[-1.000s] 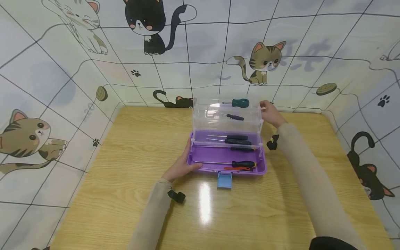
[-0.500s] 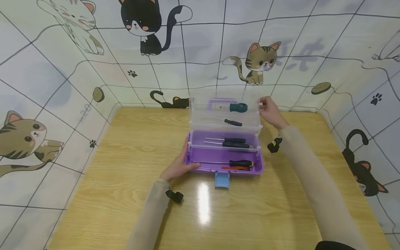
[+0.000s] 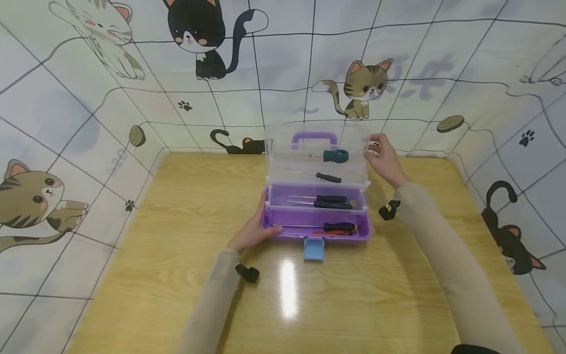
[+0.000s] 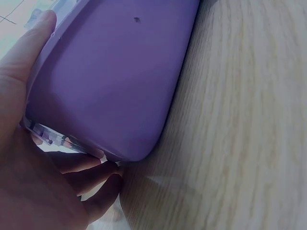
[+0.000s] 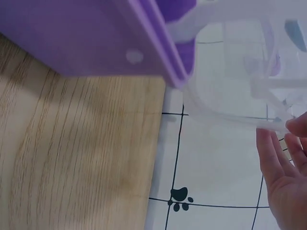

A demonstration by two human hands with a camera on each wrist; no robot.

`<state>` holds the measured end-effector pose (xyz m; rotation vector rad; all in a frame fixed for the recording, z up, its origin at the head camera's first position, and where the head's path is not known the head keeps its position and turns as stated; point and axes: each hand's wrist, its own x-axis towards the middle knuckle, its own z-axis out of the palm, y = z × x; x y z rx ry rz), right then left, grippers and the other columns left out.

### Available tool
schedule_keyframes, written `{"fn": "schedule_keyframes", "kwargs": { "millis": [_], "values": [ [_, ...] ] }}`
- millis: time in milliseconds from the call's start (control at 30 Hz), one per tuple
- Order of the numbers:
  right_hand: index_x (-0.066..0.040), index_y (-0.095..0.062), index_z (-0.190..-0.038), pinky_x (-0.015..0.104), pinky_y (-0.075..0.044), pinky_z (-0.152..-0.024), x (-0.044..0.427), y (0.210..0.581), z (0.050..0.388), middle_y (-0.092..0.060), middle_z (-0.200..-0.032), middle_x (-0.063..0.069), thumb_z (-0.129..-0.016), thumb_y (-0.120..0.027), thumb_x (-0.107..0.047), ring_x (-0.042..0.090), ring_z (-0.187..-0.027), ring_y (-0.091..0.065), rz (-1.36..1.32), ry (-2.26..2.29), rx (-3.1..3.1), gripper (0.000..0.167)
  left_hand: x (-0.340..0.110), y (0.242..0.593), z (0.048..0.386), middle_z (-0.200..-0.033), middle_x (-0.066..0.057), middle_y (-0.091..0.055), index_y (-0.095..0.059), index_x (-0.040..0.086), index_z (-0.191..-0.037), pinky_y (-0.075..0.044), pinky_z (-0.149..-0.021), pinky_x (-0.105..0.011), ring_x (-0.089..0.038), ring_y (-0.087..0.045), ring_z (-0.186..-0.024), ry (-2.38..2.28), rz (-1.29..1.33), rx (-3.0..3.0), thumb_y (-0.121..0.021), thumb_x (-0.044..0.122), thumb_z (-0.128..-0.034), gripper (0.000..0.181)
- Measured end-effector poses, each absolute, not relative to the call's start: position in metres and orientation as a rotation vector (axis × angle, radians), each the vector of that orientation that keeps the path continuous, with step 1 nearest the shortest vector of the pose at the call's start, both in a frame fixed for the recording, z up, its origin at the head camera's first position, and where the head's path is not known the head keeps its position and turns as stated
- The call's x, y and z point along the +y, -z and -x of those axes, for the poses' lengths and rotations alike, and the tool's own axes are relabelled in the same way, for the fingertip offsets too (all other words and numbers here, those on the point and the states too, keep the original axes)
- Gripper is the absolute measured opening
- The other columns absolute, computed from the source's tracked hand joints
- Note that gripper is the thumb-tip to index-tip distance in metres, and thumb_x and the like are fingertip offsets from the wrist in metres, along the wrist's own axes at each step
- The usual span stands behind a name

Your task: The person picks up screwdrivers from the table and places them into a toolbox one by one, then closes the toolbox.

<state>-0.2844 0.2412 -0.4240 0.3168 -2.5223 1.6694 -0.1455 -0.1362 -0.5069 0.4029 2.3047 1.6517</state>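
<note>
A purple toolbox (image 3: 360,237) stands on the table with its clear lid (image 3: 277,135) tipped back and its clear trays raised. My left hand (image 3: 251,233) grips the left front corner, thumb on the rim and fingers around the end wall. With thumb and fingers, my right hand (image 3: 385,161) pinches the lid's right edge. The trays carry a teal-handled screwdriver (image 3: 337,156), a small black screwdriver (image 3: 329,177) and several black-handled tools (image 3: 333,204). In the base lie a black-and-yellow screwdriver (image 3: 340,227) and an orange-handled tool (image 3: 329,233).
The blue latch (image 3: 314,250) hangs down at the toolbox's front. A purple handle (image 3: 315,135) shows through the lid. Behind the wooden table (image 3: 190,206) rises a cat-patterned cloth (image 3: 283,59), which also hangs along both sides.
The lid has swung farther back with my right hand on it, and the purple handle has come into sight. The trays have shifted slightly back. My left hand keeps its grip on the corner.
</note>
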Motion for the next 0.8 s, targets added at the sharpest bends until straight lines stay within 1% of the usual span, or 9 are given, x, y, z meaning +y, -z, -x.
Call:
{"fn": "schedule_keyframes", "kwargs": {
  "millis": [67,200,333,400,467,533,633,700,800],
  "values": [
    [0.008,-0.036,-0.128,0.018,-0.044,-0.082,0.238,0.423,0.283,-0.040,-0.136,0.024,-0.093,-0.048,0.004,0.036,-0.122,-0.047,-0.309,-1.679,-2.483,0.038,-0.136,0.506,0.147,-0.160,0.001,0.007,0.017,0.040,-0.150,-0.010,-0.114,-0.050,-0.032,-0.010,-0.144,-1.660,-0.400,2.301,-0.079,0.024,-0.0819,0.118],
    [0.004,-0.039,-0.128,0.021,-0.045,-0.081,0.236,0.421,0.278,-0.043,-0.134,0.017,-0.094,-0.051,0.001,0.033,-0.121,-0.050,-0.293,-1.663,-2.438,0.036,-0.134,0.504,0.151,-0.160,0.000,0.007,0.016,0.037,-0.151,-0.009,-0.114,-0.050,-0.032,-0.009,-0.144,-1.653,-0.403,2.310,-0.077,0.021,-0.0831,0.117],
    [0.000,-0.041,-0.128,0.023,-0.046,-0.083,0.237,0.422,0.275,-0.044,-0.133,0.011,-0.094,-0.053,-0.001,0.026,-0.118,-0.052,-0.277,-1.636,-2.425,0.035,-0.132,0.494,0.151,-0.160,-0.006,0.008,0.016,0.029,-0.153,-0.009,-0.114,-0.052,-0.038,-0.010,-0.143,-1.644,-0.418,2.295,-0.075,0.016,-0.0845,0.115],
    [0.001,-0.041,-0.128,0.024,-0.046,-0.085,0.237,0.421,0.272,-0.044,-0.134,0.012,-0.094,-0.052,0.000,0.026,-0.117,-0.052,-0.289,-1.640,-2.415,0.035,-0.132,0.485,0.149,-0.160,-0.010,0.007,0.016,0.024,-0.153,-0.009,-0.114,-0.052,-0.039,-0.010,-0.142,-1.635,-0.421,2.290,-0.075,0.015,-0.0846,0.114],
    [0.002,-0.040,-0.128,0.026,-0.047,-0.089,0.237,0.419,0.268,-0.045,-0.135,0.012,-0.095,-0.052,0.000,0.026,-0.120,-0.052,-0.296,-1.639,-2.410,0.035,-0.131,0.475,0.146,-0.159,-0.013,0.007,0.016,0.019,-0.153,-0.009,-0.114,-0.051,-0.039,-0.009,-0.142,-1.625,-0.423,2.288,-0.075,0.014,-0.0849,0.113],
    [0.004,-0.040,-0.128,0.030,-0.046,-0.094,0.233,0.413,0.259,-0.044,-0.137,0.015,-0.095,-0.051,0.000,0.030,-0.123,-0.050,-0.305,-1.647,-2.398,0.035,-0.130,0.467,0.143,-0.159,-0.014,0.007,0.016,0.015,-0.153,-0.009,-0.114,-0.051,-0.038,-0.008,-0.143,-1.614,-0.428,2.294,-0.074,0.014,-0.0854,0.112],
    [0.006,-0.039,-0.128,0.038,-0.045,-0.099,0.228,0.402,0.243,-0.043,-0.139,0.019,-0.095,-0.051,-0.001,0.035,-0.128,-0.046,-0.290,-1.624,-2.399,0.036,-0.129,0.465,0.143,-0.159,-0.015,0.007,0.015,0.012,-0.153,-0.008,-0.115,-0.050,-0.036,-0.006,-0.143,-1.599,-0.431,2.304,-0.074,0.014,-0.0858,0.111],
    [0.007,-0.039,-0.128,0.042,-0.044,-0.100,0.224,0.396,0.233,-0.042,-0.139,0.021,-0.095,-0.050,-0.001,0.037,-0.128,-0.045,-0.284,-1.604,-2.402,0.036,-0.129,0.466,0.143,-0.159,-0.016,0.007,0.015,0.010,-0.153,-0.008,-0.115,-0.049,-0.036,-0.005,-0.143,-1.609,-0.440,2.296,-0.076,0.012,-0.0833,0.115],
    [0.010,-0.040,-0.127,0.043,-0.046,-0.098,0.222,0.394,0.224,-0.044,-0.137,0.022,-0.096,-0.050,-0.001,0.038,-0.126,-0.047,-0.293,-1.561,-2.395,0.035,-0.130,0.468,0.145,-0.159,-0.018,0.001,0.016,0.011,-0.153,-0.013,-0.115,-0.046,-0.035,-0.012,-0.143,-1.638,-0.480,2.283,-0.082,0.007,-0.0758,0.125]
  ]
}}
